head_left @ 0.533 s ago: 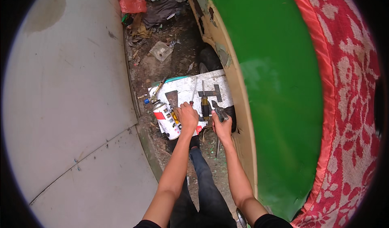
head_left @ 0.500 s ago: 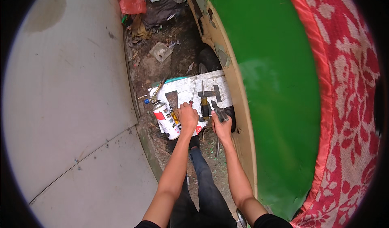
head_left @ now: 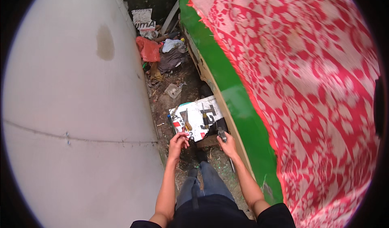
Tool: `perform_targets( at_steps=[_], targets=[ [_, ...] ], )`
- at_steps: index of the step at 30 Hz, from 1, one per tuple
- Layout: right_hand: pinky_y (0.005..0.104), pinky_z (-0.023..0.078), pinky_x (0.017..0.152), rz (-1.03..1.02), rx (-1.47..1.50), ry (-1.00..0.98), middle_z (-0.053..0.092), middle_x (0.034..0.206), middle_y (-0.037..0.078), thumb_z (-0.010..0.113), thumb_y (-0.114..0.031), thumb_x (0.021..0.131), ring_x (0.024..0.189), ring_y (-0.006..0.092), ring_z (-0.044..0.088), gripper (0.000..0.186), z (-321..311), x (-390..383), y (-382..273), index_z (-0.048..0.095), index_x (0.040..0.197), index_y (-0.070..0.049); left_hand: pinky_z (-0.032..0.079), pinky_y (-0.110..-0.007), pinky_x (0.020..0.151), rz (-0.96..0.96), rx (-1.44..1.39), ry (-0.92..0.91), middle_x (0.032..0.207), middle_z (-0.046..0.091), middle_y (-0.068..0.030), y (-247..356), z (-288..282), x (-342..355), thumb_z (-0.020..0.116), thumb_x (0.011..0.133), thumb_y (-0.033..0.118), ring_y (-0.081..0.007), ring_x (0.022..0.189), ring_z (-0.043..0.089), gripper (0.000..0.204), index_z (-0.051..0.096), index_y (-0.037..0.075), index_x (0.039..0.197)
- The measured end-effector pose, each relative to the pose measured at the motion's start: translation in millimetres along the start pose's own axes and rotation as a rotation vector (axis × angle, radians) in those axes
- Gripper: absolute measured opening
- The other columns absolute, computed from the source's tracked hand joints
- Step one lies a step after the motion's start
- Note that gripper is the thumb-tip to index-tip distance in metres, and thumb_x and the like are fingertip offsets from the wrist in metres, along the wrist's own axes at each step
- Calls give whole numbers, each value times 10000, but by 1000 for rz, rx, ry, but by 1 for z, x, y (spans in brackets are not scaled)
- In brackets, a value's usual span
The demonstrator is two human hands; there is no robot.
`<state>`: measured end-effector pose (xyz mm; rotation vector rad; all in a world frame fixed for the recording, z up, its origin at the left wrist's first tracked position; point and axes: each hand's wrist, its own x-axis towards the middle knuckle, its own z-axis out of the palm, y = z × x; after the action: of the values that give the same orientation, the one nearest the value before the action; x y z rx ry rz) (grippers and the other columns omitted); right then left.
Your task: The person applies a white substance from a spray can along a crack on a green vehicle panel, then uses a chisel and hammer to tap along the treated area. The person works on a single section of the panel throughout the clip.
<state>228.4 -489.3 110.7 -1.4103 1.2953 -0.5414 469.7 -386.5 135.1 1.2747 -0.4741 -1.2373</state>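
Observation:
My left hand [head_left: 177, 145] has its fingers curled at the near edge of a white board [head_left: 196, 128], by the red handle of a screwdriver [head_left: 184, 129] whose shaft points away from me. My right hand [head_left: 228, 145] is closed around a dark metal tool [head_left: 221, 134] that looks like pliers; much of it is hidden in the palm. Below that hand shows a thin metal rod [head_left: 232, 166]; whether it belongs to the tool I cannot tell. A yellow-handled tool [head_left: 188, 125] and a dark-and-yellow-handled screwdriver [head_left: 205, 119] lie on the board. A white gas canister [head_left: 176, 123] with a torch head stands at its left.
A pale panel [head_left: 81, 98] walls the left side. On the right rises a green panel [head_left: 243, 114] with a tan edge, partly covered by a red-and-cream patterned cloth [head_left: 316, 86]. Beyond the board lie an orange-red plastic bag [head_left: 148, 49], rags [head_left: 172, 57] and litter.
The view has shifted, bringing more of the ground ahead and the cloth into sight. Both hands are lower in the picture and farther apart. The dark tool is still in my right hand.

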Motion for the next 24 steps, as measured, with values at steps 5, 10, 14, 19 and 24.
perform_targets(
  at_steps=[5, 10, 14, 19, 24],
  targets=[
    [305, 431, 448, 62, 37, 51, 578, 595, 36, 633, -208, 922, 471, 116, 546, 184, -26, -92, 10, 636, 948, -26, 476, -328, 742, 104, -188, -281, 930, 635, -149, 24, 18, -67, 425, 851, 301, -244, 812, 643, 494, 569, -32, 1187],
    [279, 405, 427, 0, 232, 186, 554, 593, 9, 625, -189, 934, 464, 94, 514, 168, -39, -179, 17, 601, 868, -36, 487, -307, 744, 194, -126, -301, 929, 648, -131, 45, 34, -135, 524, 867, 137, -232, 838, 667, 373, 555, -10, 1209],
    [262, 397, 423, 4, 334, 206, 550, 594, 4, 624, -178, 940, 462, 87, 508, 171, -52, -238, 22, 584, 839, -46, 480, -266, 685, 214, 124, -248, 852, 651, -55, 28, 41, -175, 691, 901, 95, -165, 766, 669, 295, 580, 31, 1167],
    [255, 390, 416, -34, 313, 210, 541, 592, -1, 626, -180, 946, 460, 83, 505, 177, -80, -288, 48, 570, 845, -45, 415, -221, 628, 305, 326, -260, 839, 628, 12, 11, 68, -226, 700, 902, 105, -93, 724, 596, 223, 630, 64, 1110],
    [252, 385, 414, -61, 320, 190, 543, 600, -7, 633, -205, 944, 455, 80, 496, 184, -112, -339, 87, 579, 853, -54, 432, -226, 669, 401, 363, -253, 933, 591, 29, -18, 101, -284, 730, 885, 130, -68, 730, 543, 180, 694, 53, 1045]
  ],
)
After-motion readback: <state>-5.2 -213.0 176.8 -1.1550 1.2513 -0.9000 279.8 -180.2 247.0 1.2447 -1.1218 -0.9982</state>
